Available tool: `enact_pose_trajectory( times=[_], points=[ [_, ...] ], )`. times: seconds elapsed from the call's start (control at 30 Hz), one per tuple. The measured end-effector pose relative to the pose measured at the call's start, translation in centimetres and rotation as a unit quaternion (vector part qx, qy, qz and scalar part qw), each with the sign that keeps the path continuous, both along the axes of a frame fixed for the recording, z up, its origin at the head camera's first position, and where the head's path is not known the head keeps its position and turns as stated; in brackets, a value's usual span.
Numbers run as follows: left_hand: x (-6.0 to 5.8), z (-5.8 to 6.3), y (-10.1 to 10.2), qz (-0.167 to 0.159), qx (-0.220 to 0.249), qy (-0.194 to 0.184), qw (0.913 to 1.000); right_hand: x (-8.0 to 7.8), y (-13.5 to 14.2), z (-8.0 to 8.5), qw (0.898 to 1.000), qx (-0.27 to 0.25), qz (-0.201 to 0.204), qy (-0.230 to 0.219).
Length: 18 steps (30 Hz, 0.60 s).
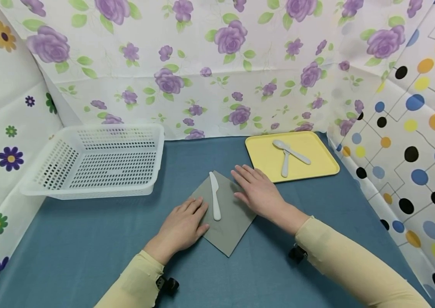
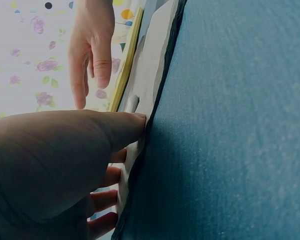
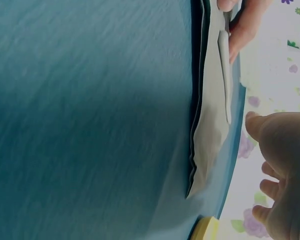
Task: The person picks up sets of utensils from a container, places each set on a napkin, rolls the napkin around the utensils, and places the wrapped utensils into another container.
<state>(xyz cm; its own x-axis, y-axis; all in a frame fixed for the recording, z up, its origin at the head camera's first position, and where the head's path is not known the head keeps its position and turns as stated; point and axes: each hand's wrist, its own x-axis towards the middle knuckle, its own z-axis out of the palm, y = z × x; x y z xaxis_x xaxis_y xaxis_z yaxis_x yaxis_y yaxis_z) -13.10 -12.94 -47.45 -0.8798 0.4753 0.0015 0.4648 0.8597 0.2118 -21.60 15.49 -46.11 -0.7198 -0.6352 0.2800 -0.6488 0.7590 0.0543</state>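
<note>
A grey folded napkin [image 1: 229, 233] lies like a diamond on the blue cloth, and a white table knife [image 1: 216, 201] rests lengthwise on it, blade toward the back. My left hand [image 1: 182, 223] rests on the napkin's left corner, fingers extended and thumb touching near the lower left edge. Over the right corner is my right hand [image 1: 260, 194], palm down with fingers loosely extended. The right wrist view shows this hand [image 3: 285, 165] raised off the napkin [image 3: 210, 120], holding nothing. From the left wrist, the left thumb [image 2: 122, 125] appears at the napkin's edge.
At the back left stands a white perforated plastic basket [image 1: 149, 188]. A yellow tray [image 1: 321, 158] sits at the back right, holding a pale spoon [image 1: 296, 155] crossed over another utensil [image 1: 285, 166]. Patterned cloth walls [image 1: 202, 107] enclose the back and sides.
</note>
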Motion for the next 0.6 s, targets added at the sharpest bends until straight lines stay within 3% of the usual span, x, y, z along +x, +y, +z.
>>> enact_pose_trajectory(
  times=[0.6],
  points=[
    [0.1,0.1,0.0,-0.002,0.007,-0.001,1.0,-2.0,3.6,-0.3,0.999,-0.013,-0.029,-0.011]
  ],
)
